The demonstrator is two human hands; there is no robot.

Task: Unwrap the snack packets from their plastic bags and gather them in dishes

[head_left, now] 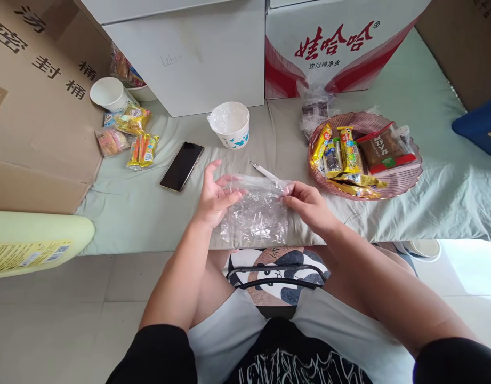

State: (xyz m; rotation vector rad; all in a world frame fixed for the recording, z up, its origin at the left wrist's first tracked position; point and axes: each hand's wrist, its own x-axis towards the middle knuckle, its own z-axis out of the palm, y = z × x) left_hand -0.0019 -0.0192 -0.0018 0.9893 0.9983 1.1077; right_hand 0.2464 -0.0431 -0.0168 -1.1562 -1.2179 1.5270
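Note:
A clear, crinkled plastic bag (257, 216) hangs between my two hands near the front edge of the cloth-covered surface. My right hand (309, 205) pinches its upper right corner between thumb and fingers. At the upper left edge, my left hand (215, 197) holds the bag with thumb and fingers, its index finger raised. A white pen (263, 169) lies just behind the bag, partly covered by it. Beyond stands a white paper cup (235, 136) with blue print, clear plastic wrap (223, 120) bunched in its mouth.
On the right, a pink ribbed bowl (409, 178) holds several wrapped snacks; crumpled clear wrappers (315, 109) lie behind it. A phone (182, 166) lies to the left, near snack packets (143, 151) and another paper cup (109, 95). Cardboard boxes (213, 58) line the back.

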